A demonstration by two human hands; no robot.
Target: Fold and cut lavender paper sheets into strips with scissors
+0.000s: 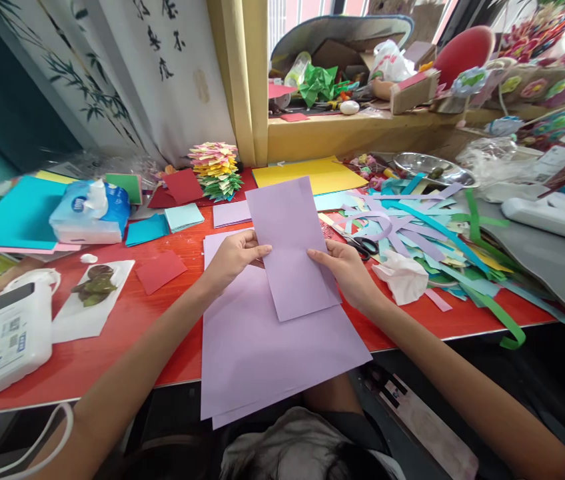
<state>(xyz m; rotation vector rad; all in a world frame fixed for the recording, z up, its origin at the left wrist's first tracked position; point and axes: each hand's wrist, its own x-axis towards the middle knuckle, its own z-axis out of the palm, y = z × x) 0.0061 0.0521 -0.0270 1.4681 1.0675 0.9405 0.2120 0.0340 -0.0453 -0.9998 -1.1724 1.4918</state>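
Lilac sheet [290, 247] is being held up between both hands, just above larger lilac sheets [262, 347] that are lying on the red table [112, 333] and overhanging its near edge. Left hand [232, 257] is pinching the sheet's left edge; right hand [347, 270] is gripping its right edge, fingers partly hiding behind the paper. Scissors [360, 243] are lying just beyond the right hand, half buried under paper strips [427, 227].

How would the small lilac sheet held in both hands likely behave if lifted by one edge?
The lilac sheet is probably light and floppy: it looks like thin craft paper, and the left hand and right hand each pinch a side to keep it flat. Held by one edge it would likely droop. It may also slide easily over the larger lilac sheets beneath.
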